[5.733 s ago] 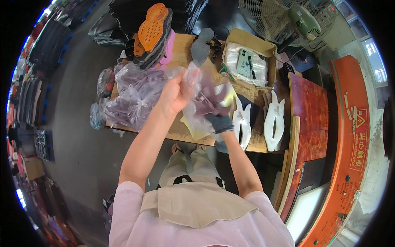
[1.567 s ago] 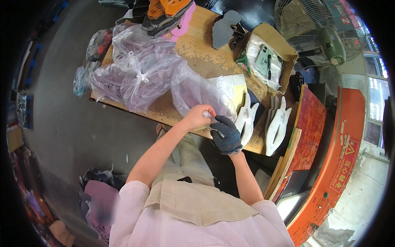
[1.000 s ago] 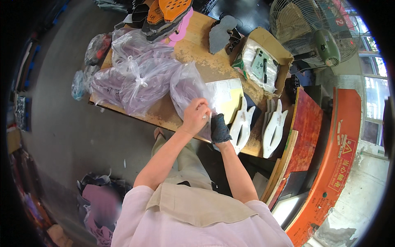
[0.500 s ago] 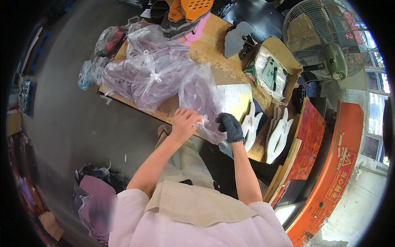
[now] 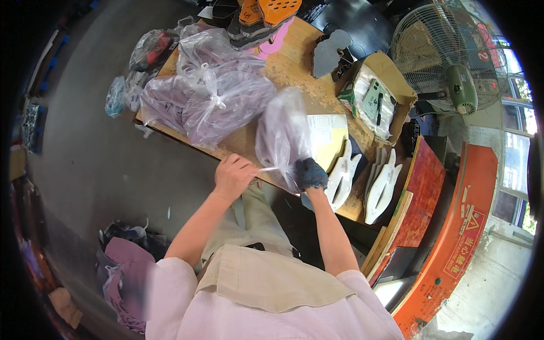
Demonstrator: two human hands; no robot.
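A clear plastic bag with purplish pieces inside stands at the table's near edge, slightly blurred. My bare left hand is closed on a twisted corner of this bag, pulled out to the left as a thin white strand. On the other side my right hand, in a dark knitted glove, is closed round the gathered mouth of the bag; its fingertips are partly hidden. Just left of it on the table lie several filled plastic bags with knotted tops.
White cut-out templates and a yellow printed sheet lie right of the bag. Behind them is an open cardboard box. Orange perforated shapes sit at the back. A fan stands at the far right, above an orange panel.
My left hand has moved left and drawn the bag's corner out into a strand. The bag is gathered narrower and more upright, with my right hand shifted slightly left.
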